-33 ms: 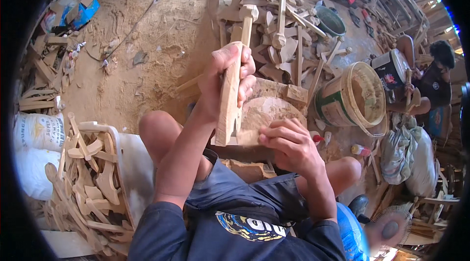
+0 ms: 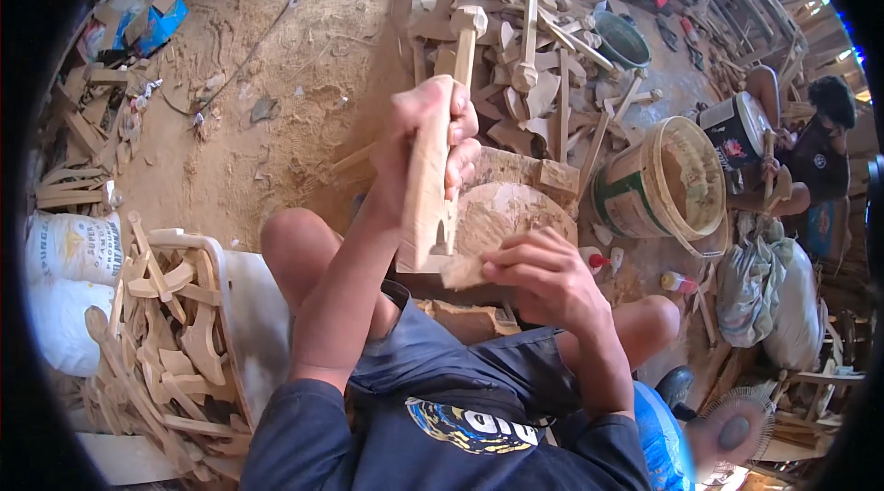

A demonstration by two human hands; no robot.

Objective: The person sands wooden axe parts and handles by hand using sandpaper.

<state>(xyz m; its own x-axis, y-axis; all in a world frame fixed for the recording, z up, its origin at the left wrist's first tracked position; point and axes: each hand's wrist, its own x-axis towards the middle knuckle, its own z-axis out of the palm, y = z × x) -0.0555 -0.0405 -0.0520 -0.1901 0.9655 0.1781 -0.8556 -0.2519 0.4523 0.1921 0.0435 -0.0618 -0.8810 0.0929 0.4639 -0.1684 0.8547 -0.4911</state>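
Note:
My left hand (image 2: pixel 428 132) is wrapped round a long pale wooden stick (image 2: pixel 431 196), held lengthwise in front of me. A faceted wooden knob (image 2: pixel 470 20) tops its far end, and a small dark slot shows near its close end. Between the thumb and fingers of my right hand (image 2: pixel 551 277) is a small flat tan piece (image 2: pixel 465 272), just right of the stick's near end. Whether this is wood or folded sandpaper I cannot tell. Beneath both hands stands a wooden block (image 2: pixel 511 215) with a worn round top.
Beyond the block lies a heap of cut wooden parts (image 2: pixel 543 77). A dusty bucket (image 2: pixel 658 178) stands at right, near a co-worker (image 2: pixel 820 150). At left, a white container (image 2: pixel 230 307) holds more wooden pieces. A fan (image 2: pixel 735 431) is at lower right.
The tan piece in my right hand has shifted slightly left and toward me, tilting a little. The stick's near end has moved slightly left and away.

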